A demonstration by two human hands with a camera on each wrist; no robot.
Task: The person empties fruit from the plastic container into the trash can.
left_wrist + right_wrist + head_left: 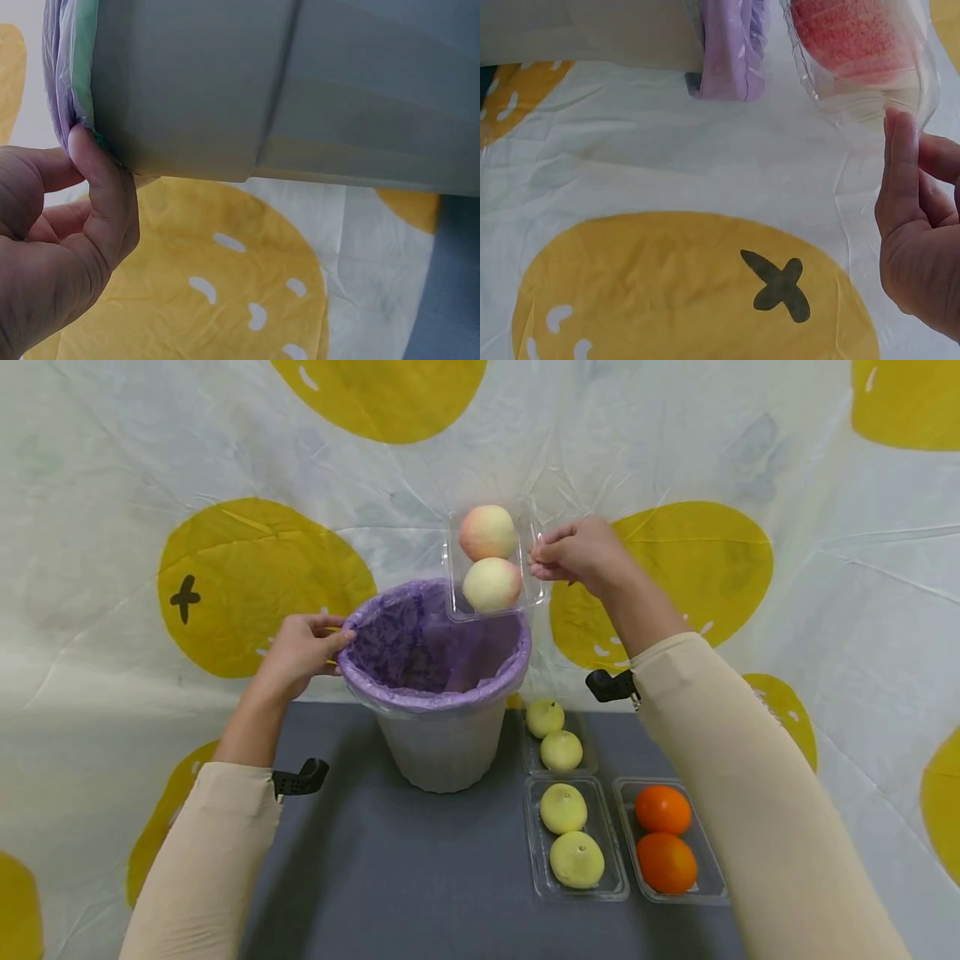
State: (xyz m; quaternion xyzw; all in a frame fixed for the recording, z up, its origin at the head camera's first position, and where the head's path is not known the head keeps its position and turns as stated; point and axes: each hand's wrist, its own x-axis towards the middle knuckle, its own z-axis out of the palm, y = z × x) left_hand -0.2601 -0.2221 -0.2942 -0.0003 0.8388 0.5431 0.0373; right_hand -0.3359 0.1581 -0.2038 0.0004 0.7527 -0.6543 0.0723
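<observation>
Beige sleeves point(757, 810) stretched over a dark grey table point(375, 877), both hands busy

So, going from the left: the left hand point(303, 647) has the rim of a pale bin point(442, 747) pinched, thumb up on the lip and fingers round the outside. Bin's upright, lined with a purple bag point(390, 639) that folds over the rim.

Next along is a clear tray with peaches point(457, 597), two of them, pinky-yellow. It's up in the air higher than the rim, on the bin's right side — tipped so I can see straight in. From the right wrist's angle there's a gap between tray and rim; can't tell if it's squarely over the opening.

Down on the table, just right of the bin, a far yellow-fruit tray point(588, 760) and a near yellow-fruit tray point(536, 852) sit in line, two fruits each. Above those, the right hand point(581, 553) has fingertips and thumb clamped on the peach tray's edge.

Last one over: an orange-fruit tray point(708, 860), two in it, just beside the near yellow one.
</observation>
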